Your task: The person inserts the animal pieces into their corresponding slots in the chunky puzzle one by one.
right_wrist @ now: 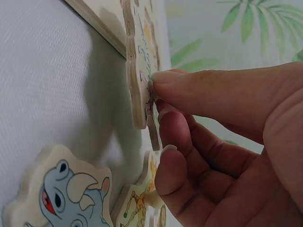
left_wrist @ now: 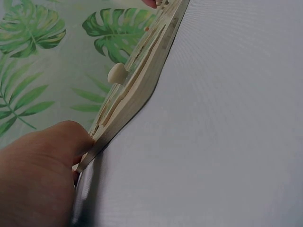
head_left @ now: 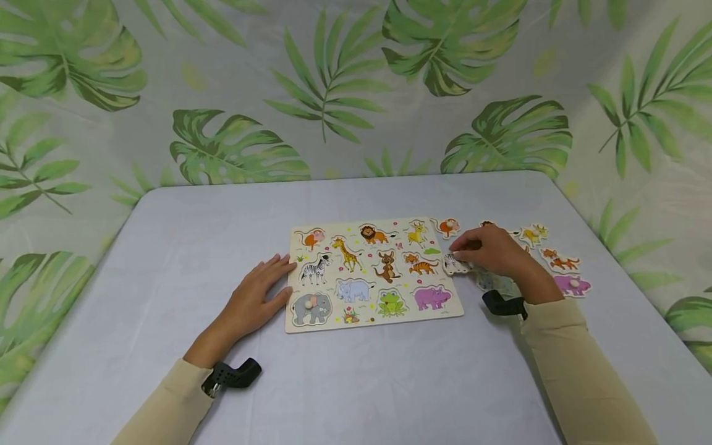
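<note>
A wooden animal puzzle board (head_left: 456,309) lies on the table. An elephant piece (head_left: 303,315) with a round knob (left_wrist: 117,74) sits in its lower left corner. My left hand (head_left: 258,300) rests at the board's left side, fingers extended over the edge and thumb (left_wrist: 71,137) against it. Just off the board's right edge, my right hand (head_left: 495,250) pinches a zebra piece (head_left: 456,266) between thumb and fingertips. In the right wrist view the zebra piece (right_wrist: 135,94) stands tilted above the cloth; the fingers hide its knob.
Loose pieces lie right of the board: a monkey (head_left: 447,227), a yellow horned animal (head_left: 534,235), a tiger (head_left: 559,261), a hippo (head_left: 581,286). A rhino piece (right_wrist: 78,198) and a giraffe piece (right_wrist: 135,205) lie below the right hand. A leaf-patterned curtain (head_left: 345,80) hangs behind.
</note>
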Demonstrator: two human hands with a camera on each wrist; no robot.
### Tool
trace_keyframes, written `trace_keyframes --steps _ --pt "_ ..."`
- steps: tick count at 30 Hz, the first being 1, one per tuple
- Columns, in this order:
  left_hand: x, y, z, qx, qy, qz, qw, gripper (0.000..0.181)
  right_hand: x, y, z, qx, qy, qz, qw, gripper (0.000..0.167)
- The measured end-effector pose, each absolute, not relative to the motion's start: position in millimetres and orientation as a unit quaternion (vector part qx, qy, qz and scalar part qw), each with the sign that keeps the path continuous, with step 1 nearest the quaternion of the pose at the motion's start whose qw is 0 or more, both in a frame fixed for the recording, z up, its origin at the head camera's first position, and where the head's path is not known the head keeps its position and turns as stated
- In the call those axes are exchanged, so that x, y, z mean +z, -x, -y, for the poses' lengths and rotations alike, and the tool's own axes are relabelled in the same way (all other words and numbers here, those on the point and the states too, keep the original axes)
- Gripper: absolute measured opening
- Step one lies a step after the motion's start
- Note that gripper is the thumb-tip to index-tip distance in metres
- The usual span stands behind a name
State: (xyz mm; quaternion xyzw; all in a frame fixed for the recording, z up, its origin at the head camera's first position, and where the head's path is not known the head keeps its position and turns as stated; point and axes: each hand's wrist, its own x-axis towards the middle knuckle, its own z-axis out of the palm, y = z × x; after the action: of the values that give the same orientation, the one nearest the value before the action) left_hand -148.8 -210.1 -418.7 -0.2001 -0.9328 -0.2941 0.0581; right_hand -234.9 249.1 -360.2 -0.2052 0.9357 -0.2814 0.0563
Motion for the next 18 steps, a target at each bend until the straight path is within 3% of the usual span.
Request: trace_keyframes --steps 18 --pt "-419.0 150.5 211.1 -0.293 0.206 0.932 0.06 0.05 -362.7 234.9 -239.3 -0.304 0.205 -0.93 0.035 0.014"
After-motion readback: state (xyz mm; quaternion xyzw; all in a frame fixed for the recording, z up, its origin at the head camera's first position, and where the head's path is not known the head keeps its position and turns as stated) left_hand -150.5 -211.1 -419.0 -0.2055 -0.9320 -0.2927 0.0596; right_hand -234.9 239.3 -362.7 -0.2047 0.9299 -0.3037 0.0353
